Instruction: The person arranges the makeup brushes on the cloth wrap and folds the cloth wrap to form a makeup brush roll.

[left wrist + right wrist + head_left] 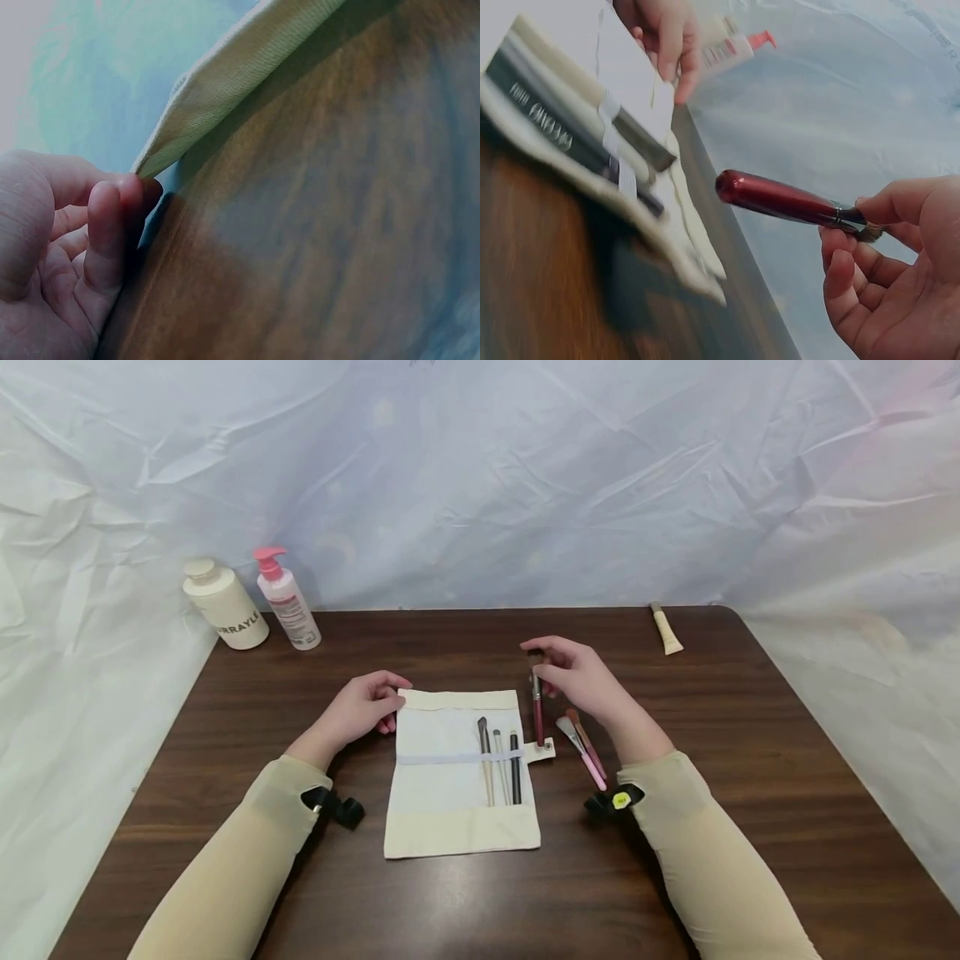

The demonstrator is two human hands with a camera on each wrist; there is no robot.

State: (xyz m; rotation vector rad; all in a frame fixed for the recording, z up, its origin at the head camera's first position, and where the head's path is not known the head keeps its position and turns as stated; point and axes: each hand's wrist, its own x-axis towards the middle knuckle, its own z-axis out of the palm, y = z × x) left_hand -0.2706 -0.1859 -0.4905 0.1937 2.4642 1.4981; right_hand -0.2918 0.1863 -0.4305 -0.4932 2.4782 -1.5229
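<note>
A cream cloth brush roll [461,835] lies unfolded on the table, its far left corner pinched between the thumb and fingers of my left hand [367,702]. Under its elastic band are three slim makeup brushes [516,781], toward the right side. My right hand [581,677] grips a makeup brush [780,199] near its bristle end, just past the roll's right edge. This brush has a glossy dark red handle, pointing back toward the roll; fingers partly hide its bristles. In the left wrist view, the cloth edge [225,90] rises from the fingertips [127,187].
Right of the roll lie a pink-handled brush [582,752] and a red-handled brush [588,745], side by side. A snap tab [542,750] sticks out from the roll. At the back stand a cream bottle [227,608] and a pink pump bottle [288,608]; a small tube [665,631] lies back right.
</note>
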